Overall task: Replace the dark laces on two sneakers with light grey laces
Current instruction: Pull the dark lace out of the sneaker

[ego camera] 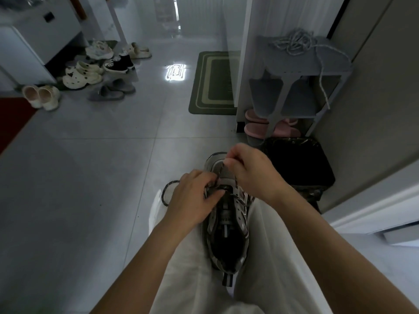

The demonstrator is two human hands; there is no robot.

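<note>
Head view: the sneaker (pixel 226 234) rests on the trousers (pixel 272 257); left grip (pixel 195 196) pinches the dark lace (pixel 163 193) at its eyelets, right grip (pixel 251 171) pinches another stretch over its toe. Yanking may snag the lace, I judge.

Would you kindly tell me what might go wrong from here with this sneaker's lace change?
The sneaker lies between the legs while the left hand and right hand both pinch the dark lace, so a hard pull may tip it. The light grey laces lie tangled on the rack, one strand hanging; they could snag or slip off.
</note>
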